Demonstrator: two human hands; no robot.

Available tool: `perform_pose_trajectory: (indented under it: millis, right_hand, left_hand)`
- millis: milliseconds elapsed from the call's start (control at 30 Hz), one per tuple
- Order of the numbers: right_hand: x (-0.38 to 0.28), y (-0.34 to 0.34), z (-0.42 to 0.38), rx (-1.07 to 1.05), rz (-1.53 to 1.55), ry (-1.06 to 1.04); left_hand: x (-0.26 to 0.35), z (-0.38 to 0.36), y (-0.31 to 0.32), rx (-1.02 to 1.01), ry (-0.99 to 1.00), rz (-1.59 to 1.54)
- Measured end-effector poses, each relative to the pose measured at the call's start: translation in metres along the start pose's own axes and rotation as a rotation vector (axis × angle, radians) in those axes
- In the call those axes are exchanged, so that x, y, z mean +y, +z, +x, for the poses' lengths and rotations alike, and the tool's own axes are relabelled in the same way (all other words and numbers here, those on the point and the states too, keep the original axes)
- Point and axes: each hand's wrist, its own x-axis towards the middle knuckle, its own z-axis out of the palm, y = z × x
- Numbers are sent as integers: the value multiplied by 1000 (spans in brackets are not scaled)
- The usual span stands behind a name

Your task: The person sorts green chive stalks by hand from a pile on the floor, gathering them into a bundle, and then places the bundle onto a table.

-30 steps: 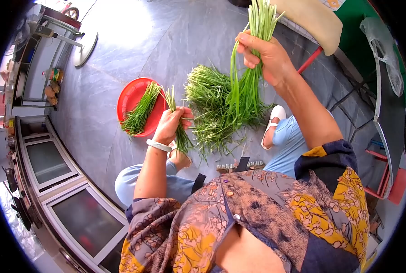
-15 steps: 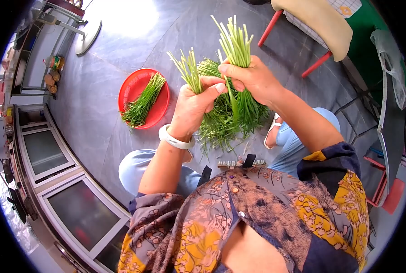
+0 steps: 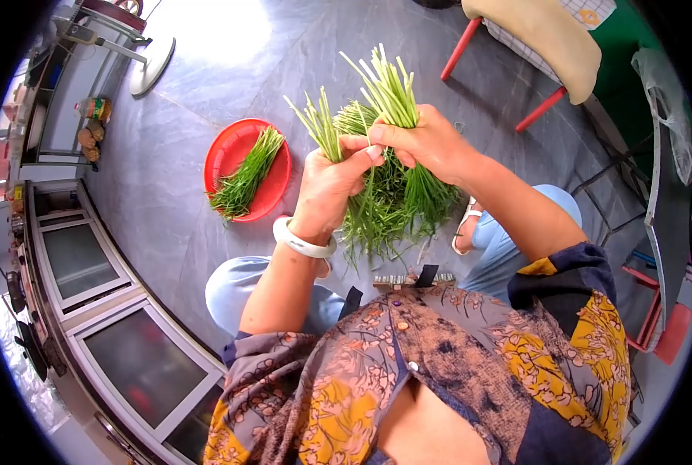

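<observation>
My left hand (image 3: 330, 182) is closed round a thin bunch of green stalks (image 3: 319, 124), pale ends up. My right hand (image 3: 427, 143) grips a thicker bunch of green stalks (image 3: 392, 93), whose leaves hang below the fist. The fingertips of both hands meet between the bunches, at a single thin stalk. Beneath the hands a loose heap of the same greens (image 3: 381, 221) lies on the grey floor. To the left, a red plate (image 3: 272, 198) holds a neat bundle of greens (image 3: 249, 174).
Glass-fronted cabinets (image 3: 140, 360) line the left side. A white round stand base (image 3: 153, 66) is at the upper left. A red-legged stool with a beige cushion (image 3: 547, 46) stands at the upper right, near a hanging plastic bag (image 3: 667, 116).
My right hand and its bunch have moved slightly down and left, closer to my left hand. The fingertips now meet at a thin stalk.
</observation>
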Motion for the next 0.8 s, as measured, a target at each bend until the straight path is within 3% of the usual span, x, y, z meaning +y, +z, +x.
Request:
perform_pose_trajectory:
  millis: [167, 267, 367, 633, 800]
  right_hand:
    - [-8, -3, -2, -4, -176, -58]
    - [9, -10, 4, 55, -362, -259]
    - [1, -11, 4, 187, -504, -295]
    - [-2, -40, 12, 327, -515, -260]
    - [10, -39, 9, 218, -528, -182]
  left_hand:
    - [2, -2, -5, 7, 31, -11]
    - [5, -7, -2, -8, 14, 1]
    - [5, -9, -2, -31, -9, -30]
    - [13, -17, -6, -48, -59, -111]
    - [13, -19, -12, -30, -34, -178]
